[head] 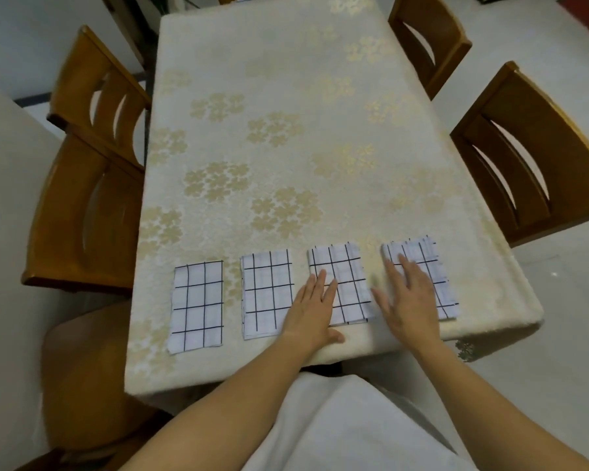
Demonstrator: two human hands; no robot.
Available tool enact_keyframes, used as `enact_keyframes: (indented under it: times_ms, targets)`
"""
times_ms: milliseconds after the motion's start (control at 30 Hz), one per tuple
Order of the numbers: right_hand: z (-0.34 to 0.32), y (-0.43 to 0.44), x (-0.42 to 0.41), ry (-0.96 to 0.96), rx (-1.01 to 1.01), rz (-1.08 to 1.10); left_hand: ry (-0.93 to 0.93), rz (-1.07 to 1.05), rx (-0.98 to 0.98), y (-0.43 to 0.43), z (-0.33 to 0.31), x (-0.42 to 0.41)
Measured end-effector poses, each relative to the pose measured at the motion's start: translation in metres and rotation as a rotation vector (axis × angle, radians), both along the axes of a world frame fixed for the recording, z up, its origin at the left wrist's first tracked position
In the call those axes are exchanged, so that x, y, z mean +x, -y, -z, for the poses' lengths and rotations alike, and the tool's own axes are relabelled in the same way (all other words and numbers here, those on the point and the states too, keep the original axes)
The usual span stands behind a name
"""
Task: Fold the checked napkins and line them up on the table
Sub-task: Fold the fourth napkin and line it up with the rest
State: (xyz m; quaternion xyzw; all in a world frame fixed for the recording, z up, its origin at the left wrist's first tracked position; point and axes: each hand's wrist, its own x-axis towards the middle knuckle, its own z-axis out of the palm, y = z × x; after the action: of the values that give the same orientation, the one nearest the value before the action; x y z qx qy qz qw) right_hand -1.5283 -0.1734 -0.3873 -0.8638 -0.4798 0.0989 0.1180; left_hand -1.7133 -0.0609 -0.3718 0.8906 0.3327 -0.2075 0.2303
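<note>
Napkins [198, 305] of thin white cloth checked in black, four folded rectangles, lie in a row by the near edge of the cream flowered table [286, 130]. Limp and light, they likely slide; pinch a folded edge. Left hand [312, 311] lies flat on the third napkin [349, 277], right hand [408, 297] flat on the fourth napkin [429, 263], gripping nothing.

Nothing legible anywhere: no text, label, brand, number or sign on napkins [198, 304], tabletop [269, 79] or chairs [531, 137]
</note>
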Motion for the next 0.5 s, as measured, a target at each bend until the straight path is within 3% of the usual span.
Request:
enact_keyframes:
  times_ms: [167, 500]
  targets:
    - [0.019, 0.048, 0.013, -0.032, -0.319, 0.104, 0.043, 0.053, 0.016, 0.006, 0.005, 0.014]
    - [0.028, 0.023, 0.009, -0.054, -0.303, 0.139, 0.101, -0.041, -0.034, 0.002, 0.01, 0.016]
